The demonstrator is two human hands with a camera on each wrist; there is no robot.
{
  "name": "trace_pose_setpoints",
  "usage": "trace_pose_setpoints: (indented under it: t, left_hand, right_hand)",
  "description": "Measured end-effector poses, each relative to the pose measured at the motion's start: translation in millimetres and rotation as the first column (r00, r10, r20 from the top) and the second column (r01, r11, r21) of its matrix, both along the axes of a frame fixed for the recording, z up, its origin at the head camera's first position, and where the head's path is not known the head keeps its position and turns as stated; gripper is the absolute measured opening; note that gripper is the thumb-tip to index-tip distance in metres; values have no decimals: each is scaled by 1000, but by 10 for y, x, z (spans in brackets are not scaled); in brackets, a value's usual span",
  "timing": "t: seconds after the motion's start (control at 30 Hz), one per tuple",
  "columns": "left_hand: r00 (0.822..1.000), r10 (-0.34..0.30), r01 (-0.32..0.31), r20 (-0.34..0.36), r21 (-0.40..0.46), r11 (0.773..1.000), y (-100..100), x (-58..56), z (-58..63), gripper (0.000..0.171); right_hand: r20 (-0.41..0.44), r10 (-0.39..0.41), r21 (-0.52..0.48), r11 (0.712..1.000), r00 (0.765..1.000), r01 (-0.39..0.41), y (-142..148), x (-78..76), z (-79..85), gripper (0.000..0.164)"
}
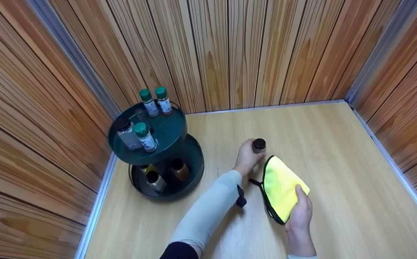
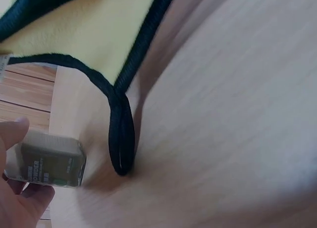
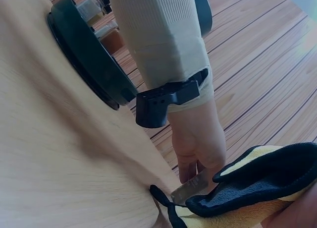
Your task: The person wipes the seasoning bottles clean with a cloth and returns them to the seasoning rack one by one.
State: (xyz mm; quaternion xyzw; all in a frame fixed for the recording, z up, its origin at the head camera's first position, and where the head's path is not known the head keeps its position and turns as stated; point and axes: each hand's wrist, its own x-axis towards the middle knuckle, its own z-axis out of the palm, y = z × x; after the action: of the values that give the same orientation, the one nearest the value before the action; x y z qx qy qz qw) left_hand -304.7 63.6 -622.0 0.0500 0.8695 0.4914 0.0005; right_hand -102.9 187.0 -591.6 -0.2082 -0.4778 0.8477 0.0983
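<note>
My left hand (image 1: pixel 247 157) grips a spice jar (image 1: pixel 259 145) with a dark lid, low over or on the table; I cannot tell which. In the left wrist view the thumb and fingers lie around the jar (image 2: pixel 54 163), whose label is dark with pale lettering. A bright yellow cloth (image 1: pixel 282 189) with black edging and a hanging loop is pinched in my right hand (image 1: pixel 300 212), thumb on top. The folded cloth (image 3: pixel 277 168) shows a dark grey inner side in the right wrist view and partly covers the jar there. Cloth and left hand are close together.
To the left stands a dark green two-tier round rack (image 1: pixel 170 138). Several jars are on its upper tier, including a green-capped jar (image 1: pixel 145 137) and a black-capped jar (image 1: pixel 127 135). More jars, such as a brown one (image 1: pixel 180 171), sit below. Wood-panelled walls (image 1: pixel 210 54) enclose the table.
</note>
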Motion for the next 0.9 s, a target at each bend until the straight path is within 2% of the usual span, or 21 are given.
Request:
trace_pose_setpoints:
  t: [0.27,0.53,0.77,0.9]
  left_hand:
    - [1000,31,-31,1,75,997,-2,-10,11,42]
    - [999,53,-54,7,136,989,-67,33,-25,39]
    - [996,-11,26,-86,166,986,-218,85,116,40]
    - [997,-27,41,-70,200,979,-292,121,216,43]
  right_hand:
    - [-5,13,1,1000,1000,-13,-6,-29,9,44]
    - [24,6,-4,1000,1000,-6,-15,-30,6,42]
    - [-28,18,-15,1000,999,-19,11,-27,-5,43]
    - [-7,7,-45,999,1000,-8,4,-31,1,40]
